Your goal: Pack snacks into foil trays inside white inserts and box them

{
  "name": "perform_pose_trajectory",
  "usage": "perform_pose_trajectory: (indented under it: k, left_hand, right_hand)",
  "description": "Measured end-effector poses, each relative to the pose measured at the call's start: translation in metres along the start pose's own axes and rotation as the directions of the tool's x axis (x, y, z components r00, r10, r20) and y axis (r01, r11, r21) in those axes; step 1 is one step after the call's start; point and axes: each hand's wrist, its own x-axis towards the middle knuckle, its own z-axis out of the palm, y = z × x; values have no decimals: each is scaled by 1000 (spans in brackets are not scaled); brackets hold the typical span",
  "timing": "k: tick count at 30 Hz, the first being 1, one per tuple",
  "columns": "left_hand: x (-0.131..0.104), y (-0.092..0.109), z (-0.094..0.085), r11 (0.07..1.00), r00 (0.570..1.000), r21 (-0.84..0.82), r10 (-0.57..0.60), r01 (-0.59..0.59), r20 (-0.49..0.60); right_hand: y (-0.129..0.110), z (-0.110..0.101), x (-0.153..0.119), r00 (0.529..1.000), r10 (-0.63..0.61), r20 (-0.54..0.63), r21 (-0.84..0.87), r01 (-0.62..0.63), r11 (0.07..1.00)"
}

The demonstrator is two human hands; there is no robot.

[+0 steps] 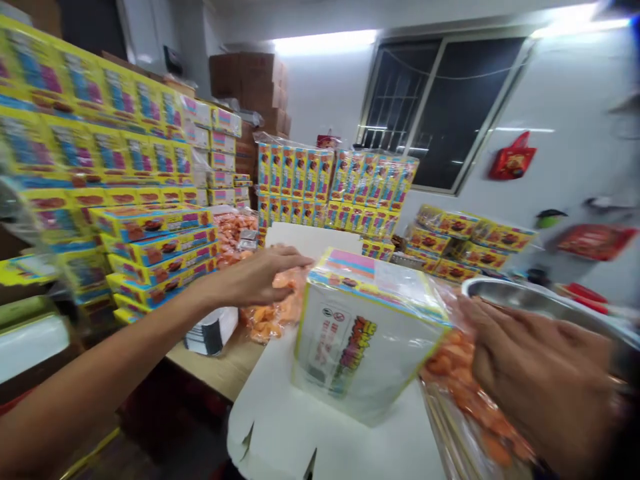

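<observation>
A block of yellow-edged snack boxes (370, 340) in clear plastic film stands on a white cardboard sheet (270, 427). Its large white face with printed characters is turned toward me. My left hand (273, 273) hovers just left of the block's top, fingers stretched out and holding nothing. On the other side, my right hand (540, 367) is blurred, its fingers extended toward the block's right edge. Loose film shows near those fingertips; whether they touch it I cannot tell. Bags of orange wrapped pieces (270, 320) lie beyond the left hand, and more orange packets (455, 367) lie below the right.
Stacked yellow boxes (160, 247) rise on the left, with further wrapped stacks (295, 173) along the back. A metal basin (520, 290) stands at the right. A black-and-white item (213, 330) sits near the table's left edge. Brown cartons (245, 83) are piled behind.
</observation>
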Motion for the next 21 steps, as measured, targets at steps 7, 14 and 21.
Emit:
perform_pose_trajectory:
  k: [7,14,21]
  left_hand:
    - [-23,-9,66,992,898,125,48,8,-438]
    - [-35,21,131,985,856,-63,-169,158,-488]
    - [-58,28,139,807,859,-426,-498,409,-117]
  right_hand:
    - [-49,18,-23,978,207,23,-57,-205,977]
    - [-82,49,-35,967,254,27,29,-255,966]
    - [-79,76,-110,878,226,423,162,-318,934]
